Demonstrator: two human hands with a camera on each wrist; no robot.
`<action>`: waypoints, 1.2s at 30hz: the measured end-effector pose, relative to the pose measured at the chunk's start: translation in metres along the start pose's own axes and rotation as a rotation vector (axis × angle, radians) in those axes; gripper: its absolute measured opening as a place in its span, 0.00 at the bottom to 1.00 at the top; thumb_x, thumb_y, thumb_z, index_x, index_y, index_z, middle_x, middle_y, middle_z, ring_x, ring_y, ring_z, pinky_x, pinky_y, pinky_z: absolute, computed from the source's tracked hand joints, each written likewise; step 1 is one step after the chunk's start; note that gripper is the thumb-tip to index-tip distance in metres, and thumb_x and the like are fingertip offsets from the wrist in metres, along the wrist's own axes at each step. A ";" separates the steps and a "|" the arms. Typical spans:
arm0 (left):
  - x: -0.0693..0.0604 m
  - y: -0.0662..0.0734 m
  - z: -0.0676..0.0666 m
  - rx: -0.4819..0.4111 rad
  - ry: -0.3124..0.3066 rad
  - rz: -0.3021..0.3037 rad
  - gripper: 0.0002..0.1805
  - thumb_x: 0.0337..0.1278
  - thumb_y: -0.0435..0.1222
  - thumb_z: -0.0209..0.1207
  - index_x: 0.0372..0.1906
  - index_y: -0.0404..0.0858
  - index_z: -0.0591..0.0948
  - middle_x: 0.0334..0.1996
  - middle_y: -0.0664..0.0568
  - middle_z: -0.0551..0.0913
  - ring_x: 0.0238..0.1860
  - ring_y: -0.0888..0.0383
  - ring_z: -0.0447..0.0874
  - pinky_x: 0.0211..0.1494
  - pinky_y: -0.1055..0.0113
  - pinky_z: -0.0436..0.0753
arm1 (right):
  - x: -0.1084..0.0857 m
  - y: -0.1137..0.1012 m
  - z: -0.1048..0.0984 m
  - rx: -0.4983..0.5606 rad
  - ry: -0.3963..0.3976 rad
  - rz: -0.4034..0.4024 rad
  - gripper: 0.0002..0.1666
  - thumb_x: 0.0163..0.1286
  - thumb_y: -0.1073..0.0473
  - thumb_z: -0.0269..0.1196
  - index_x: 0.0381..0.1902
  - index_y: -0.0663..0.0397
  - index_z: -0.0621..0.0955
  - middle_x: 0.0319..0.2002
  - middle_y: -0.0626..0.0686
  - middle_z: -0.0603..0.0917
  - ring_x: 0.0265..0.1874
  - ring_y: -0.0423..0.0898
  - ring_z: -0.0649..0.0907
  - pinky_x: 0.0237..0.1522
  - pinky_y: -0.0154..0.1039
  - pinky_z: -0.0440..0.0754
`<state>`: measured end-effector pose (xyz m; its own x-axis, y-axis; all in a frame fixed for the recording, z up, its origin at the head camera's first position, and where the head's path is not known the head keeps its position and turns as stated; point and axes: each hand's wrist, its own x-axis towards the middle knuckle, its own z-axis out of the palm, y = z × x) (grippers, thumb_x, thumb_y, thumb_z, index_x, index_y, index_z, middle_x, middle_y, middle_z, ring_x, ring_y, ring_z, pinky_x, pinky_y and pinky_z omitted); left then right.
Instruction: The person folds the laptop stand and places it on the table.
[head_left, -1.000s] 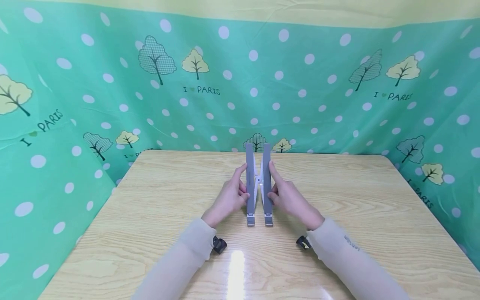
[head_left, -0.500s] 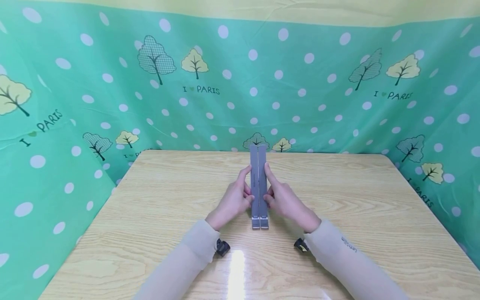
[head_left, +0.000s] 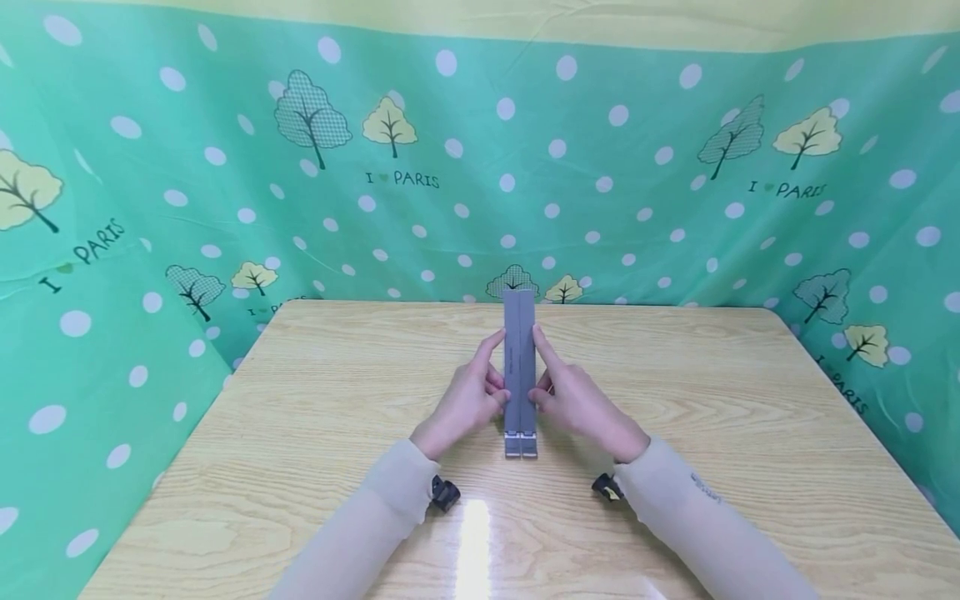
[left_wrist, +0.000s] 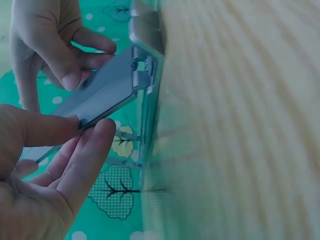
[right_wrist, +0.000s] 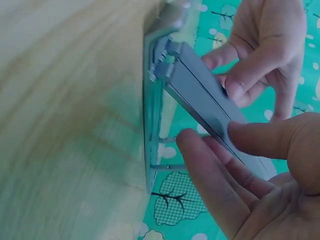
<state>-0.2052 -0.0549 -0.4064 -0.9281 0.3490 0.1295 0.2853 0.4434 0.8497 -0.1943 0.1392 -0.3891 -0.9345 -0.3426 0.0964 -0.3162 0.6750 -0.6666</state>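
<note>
A green cloth point(head_left: 420, 208) with dots and trees runs from the far left round behind the wooden counter point(head_left: 300, 400). A pale sleeve point(head_left: 356, 521) comes up from the bottom left. Then the left hand point(head_left: 467, 400), just left of the middle, pinches one side of a grey stand point(head_left: 512, 367) with its thumb and fingers. The stand sits on the counter in the middle of the frame. Its two top bars are side by side, so I think the squeezing-in part is done. The wrist views show those bars sloping up off the bottom ones, so folding it flat looks left to do. The right hand point(head_left: 581, 404), just right of the middle, pinches the other side.
</note>
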 end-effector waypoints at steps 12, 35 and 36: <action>0.000 0.000 -0.005 -0.016 0.025 0.034 0.51 0.56 0.18 0.64 0.83 0.47 0.58 0.35 0.45 0.83 0.33 0.56 0.86 0.36 0.67 0.87 | 0.005 0.008 0.000 0.212 0.066 0.035 0.55 0.69 0.75 0.65 0.85 0.48 0.50 0.36 0.57 0.83 0.28 0.49 0.86 0.29 0.41 0.87; 0.007 0.000 -0.009 0.096 -0.053 0.049 0.55 0.56 0.15 0.62 0.84 0.52 0.56 0.33 0.50 0.81 0.33 0.57 0.82 0.39 0.66 0.86 | 0.000 -0.002 0.014 0.229 0.136 0.081 0.58 0.68 0.78 0.64 0.83 0.54 0.45 0.31 0.57 0.82 0.26 0.52 0.86 0.29 0.38 0.87; 0.007 0.000 -0.009 0.098 -0.060 0.055 0.54 0.56 0.15 0.62 0.84 0.51 0.56 0.33 0.50 0.81 0.33 0.58 0.82 0.38 0.66 0.85 | -0.001 -0.003 0.014 0.217 0.138 0.084 0.57 0.68 0.76 0.65 0.83 0.54 0.45 0.31 0.56 0.83 0.26 0.51 0.85 0.29 0.38 0.86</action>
<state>-0.2143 -0.0601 -0.4009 -0.8952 0.4227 0.1409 0.3601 0.5001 0.7875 -0.1904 0.1284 -0.3974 -0.9742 -0.1886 0.1242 -0.2081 0.5364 -0.8179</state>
